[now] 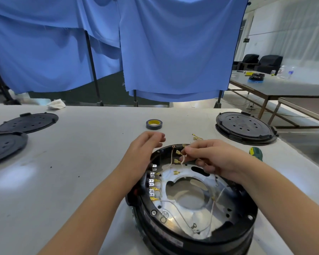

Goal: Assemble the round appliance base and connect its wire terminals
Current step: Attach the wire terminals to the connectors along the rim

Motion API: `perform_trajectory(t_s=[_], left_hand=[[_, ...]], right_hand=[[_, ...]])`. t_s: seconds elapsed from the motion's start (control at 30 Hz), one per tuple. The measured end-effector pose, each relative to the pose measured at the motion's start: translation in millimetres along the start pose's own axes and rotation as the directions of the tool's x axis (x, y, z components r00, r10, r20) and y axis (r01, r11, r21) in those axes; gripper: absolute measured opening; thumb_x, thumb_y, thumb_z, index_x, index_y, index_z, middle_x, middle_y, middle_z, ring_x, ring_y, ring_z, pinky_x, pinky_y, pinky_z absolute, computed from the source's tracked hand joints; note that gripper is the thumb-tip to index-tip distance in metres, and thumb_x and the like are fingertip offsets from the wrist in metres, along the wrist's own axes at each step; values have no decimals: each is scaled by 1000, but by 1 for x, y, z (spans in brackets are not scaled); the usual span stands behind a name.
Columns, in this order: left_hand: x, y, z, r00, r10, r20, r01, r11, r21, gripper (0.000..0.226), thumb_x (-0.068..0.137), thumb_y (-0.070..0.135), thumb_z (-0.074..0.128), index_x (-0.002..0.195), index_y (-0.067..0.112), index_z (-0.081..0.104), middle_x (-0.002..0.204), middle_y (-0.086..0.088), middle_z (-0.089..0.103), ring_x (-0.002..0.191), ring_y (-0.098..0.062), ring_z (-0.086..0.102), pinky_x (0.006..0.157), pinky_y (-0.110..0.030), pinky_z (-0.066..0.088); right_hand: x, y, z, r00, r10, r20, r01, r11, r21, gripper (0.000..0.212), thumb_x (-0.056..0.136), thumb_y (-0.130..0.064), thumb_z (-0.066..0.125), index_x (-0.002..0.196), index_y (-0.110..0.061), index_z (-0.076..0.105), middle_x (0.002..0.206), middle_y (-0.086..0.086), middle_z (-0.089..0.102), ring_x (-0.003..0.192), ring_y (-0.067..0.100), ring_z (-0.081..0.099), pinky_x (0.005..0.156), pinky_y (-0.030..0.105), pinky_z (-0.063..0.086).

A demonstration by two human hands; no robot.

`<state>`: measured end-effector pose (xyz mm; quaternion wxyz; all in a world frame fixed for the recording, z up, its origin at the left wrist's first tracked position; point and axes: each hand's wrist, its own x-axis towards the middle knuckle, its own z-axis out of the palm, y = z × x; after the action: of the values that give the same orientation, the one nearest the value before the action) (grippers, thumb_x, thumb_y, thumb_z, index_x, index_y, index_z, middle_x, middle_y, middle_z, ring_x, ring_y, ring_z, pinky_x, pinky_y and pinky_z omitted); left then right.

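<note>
Wiring midway: right hand [217, 159] fingers pinched wire [182, 160] over base [193, 203]; left hand [145, 144] loosely open, empty; side terminals [154, 188] seated, cover unfitted.

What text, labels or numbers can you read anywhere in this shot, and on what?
None readable.
Label strip on the side of the round appliance base: printed, too blurred to read.
Small dark sign on the far wall: too small to read.
Labels on the water bottles on the far table: too small to read.
Tape roll and black covers: no text visible.
</note>
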<state>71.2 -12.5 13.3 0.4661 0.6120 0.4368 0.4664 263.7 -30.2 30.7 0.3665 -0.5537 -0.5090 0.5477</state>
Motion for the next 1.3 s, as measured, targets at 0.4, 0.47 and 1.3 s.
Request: perform_trajectory(t_s=[0.4, 0.47, 1.3], left_hand=[[7, -16, -2, 996, -89, 9, 89, 996, -28, 49, 87, -17, 40, 117, 17, 58, 122, -2, 64, 114, -13, 60, 98, -31, 48], [7, -17, -3, 997, -79, 6, 79, 997, -13, 55, 85, -20, 39, 116, 20, 58, 123, -1, 64, 115, -12, 59, 101, -34, 47], [5, -19, -2, 999, -29, 36, 29, 1000, -6, 57, 81, -22, 36, 108, 22, 59, 116, -1, 66, 114, -13, 60, 106, -41, 44]], right_hand=[[14, -9, 43, 1000, 10, 24, 5, 848, -530, 10, 80, -21, 72, 70, -21, 70, 67, -7, 72, 52, 2, 51, 45, 16, 43], [17, -7, 48, 1000, -27, 15, 31, 842, -538, 14, 78, -18, 74, 65, -21, 70, 68, -4, 71, 52, 4, 52, 42, 15, 41], [17, 4, 50, 1000, -21, 2, 19, 901, -433, 15, 82, -15, 71, 68, -22, 71, 59, -6, 70, 38, -2, 49, 43, 14, 42]])
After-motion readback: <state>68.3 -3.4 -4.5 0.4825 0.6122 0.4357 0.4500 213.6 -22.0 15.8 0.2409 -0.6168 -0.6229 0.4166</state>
